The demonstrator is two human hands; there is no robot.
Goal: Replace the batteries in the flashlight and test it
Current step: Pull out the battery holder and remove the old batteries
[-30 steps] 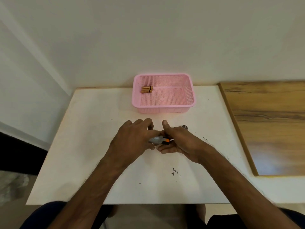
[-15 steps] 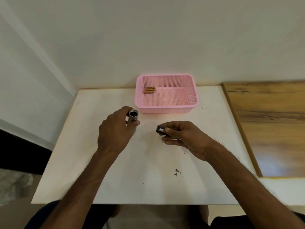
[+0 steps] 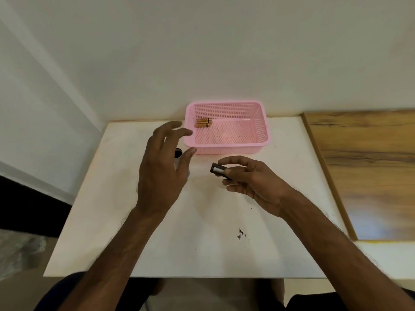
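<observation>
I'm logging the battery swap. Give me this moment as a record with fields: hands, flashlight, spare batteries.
left hand: open, fingers spread, in front of the flashlight body, gripping nothing
right hand: pinches a dark battery holder, a white cell showing in it
flashlight body: upright on the white table, open end up, partly hidden by the left hand
spare batteries: a cluster in the far left corner of the pink basket
surroundings: wooden board right of the table
</observation>
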